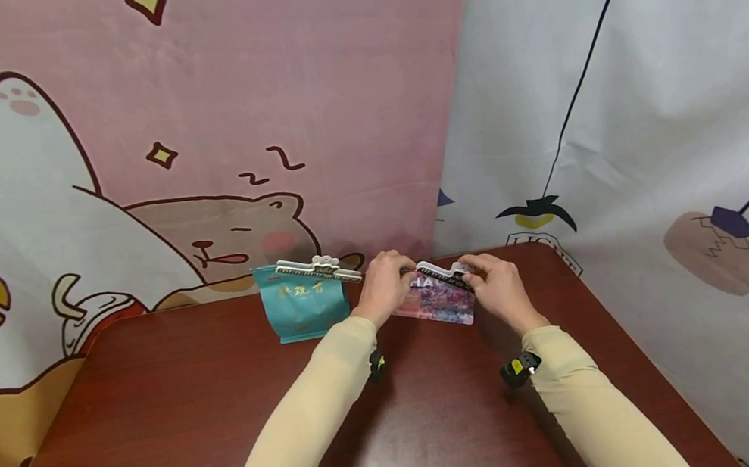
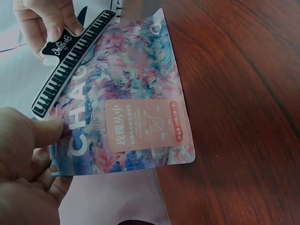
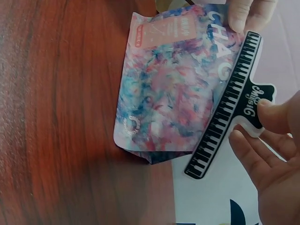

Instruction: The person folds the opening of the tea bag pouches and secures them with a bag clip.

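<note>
Sleeves: two beige sleeves (image 1: 299, 424) are seen nearest the head camera, stretched forward over the table, each with a small wrist camera strapped on.
Table: a dark red-brown wooden table (image 1: 181, 413) is set against cartoon-printed backdrop cloths (image 1: 199, 130).
Teal pouch: a teal pouch (image 1: 303, 309) is stood upright at the far edge of the table, left of the hands, and is closed along its top by a piano-key clip (image 1: 319, 269).
Marbled pouch: a pink-and-blue marbled pouch (image 2: 136, 93) is stood at the far edge of the table, just right of the teal pouch and between the two hands; a pink label is shown on its face.
Black clip: a black piano-key clip (image 3: 229, 103) is laid along the top edge of the marbled pouch.
Left hand: the left hand (image 1: 386, 282) is curled round the left end of the marbled pouch's top, with the thumb (image 2: 44, 131) pressed beside the clip's end.
Right hand: the handle of the black clip is pinched by the right hand (image 1: 497, 281) between thumb and fingers (image 3: 248, 150).
</note>
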Available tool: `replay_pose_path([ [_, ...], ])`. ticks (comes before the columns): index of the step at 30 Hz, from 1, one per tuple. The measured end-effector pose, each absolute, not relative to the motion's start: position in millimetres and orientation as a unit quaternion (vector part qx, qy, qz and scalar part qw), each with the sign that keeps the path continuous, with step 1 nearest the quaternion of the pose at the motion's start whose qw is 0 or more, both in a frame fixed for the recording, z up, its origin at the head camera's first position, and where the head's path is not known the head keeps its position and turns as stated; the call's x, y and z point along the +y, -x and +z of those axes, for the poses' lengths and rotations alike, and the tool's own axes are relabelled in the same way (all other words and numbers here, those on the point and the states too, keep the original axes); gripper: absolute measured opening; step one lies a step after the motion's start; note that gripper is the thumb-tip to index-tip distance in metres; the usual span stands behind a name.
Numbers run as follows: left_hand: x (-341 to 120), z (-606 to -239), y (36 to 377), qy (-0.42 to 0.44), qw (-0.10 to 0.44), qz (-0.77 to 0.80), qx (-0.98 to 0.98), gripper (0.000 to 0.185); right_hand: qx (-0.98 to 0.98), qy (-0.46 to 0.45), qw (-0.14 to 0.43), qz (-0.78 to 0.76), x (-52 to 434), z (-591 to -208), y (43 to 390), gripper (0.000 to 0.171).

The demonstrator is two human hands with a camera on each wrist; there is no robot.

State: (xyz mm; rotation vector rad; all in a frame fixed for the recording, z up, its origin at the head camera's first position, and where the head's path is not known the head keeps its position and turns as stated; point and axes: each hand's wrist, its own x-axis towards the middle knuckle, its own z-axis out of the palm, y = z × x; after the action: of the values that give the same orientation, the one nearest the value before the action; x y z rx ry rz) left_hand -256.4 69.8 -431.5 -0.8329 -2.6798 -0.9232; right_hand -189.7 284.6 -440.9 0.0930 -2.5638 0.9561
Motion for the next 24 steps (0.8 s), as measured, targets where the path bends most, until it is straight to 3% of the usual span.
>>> replay_pose_path([
  [10,65,-423,248,0.286,0.071,-0.307,-0.905,0.022,-0.93,-0.044,0.134,0.34,296,-432,188,0.031],
  [18,60,-415,238,0.294,0.043,-0.289,-0.91,0.033,-0.933,-0.059,0.127,0.331,298,-430,189,0.031],
  [24,53,-416,234,0.319,0.061,-0.269,-0.907,0.039,-0.936,-0.074,0.132,0.317,296,-426,187,0.032],
])
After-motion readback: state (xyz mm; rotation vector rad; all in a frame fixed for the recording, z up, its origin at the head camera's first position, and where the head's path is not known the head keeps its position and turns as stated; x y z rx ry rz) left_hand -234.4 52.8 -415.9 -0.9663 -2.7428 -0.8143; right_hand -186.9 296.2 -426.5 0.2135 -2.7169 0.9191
